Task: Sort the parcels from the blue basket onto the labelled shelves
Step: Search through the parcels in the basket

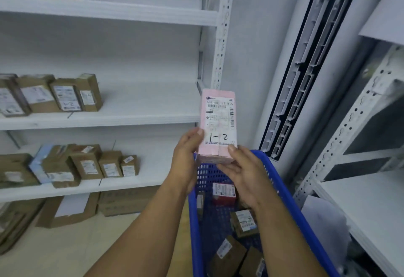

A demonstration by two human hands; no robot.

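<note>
1. White metal shelving fills the left side against a pale wall; a tall white air-conditioning unit with a dark slatted vent stands in the corner; a second white rack runs along the right edge.
2. A pink rectangular parcel is held upright above the far end of a blue plastic basket; its white shipping label faces the camera, with "1-2" handwritten in black near the bottom.
3. The left hand grips the parcel's lower left edge, thumb on the label, fingers hidden behind; the right hand holds the lower right corner, thumb pressed on the front, fingers curled under the base.
4. Inside the basket lie a small red box and several brown cardboard parcels with white labels.
5. The middle shelf carries a row of brown labelled boxes at its left; the shelf below holds a second row of brown boxes; larger cartons sit on the floor beneath.
</note>
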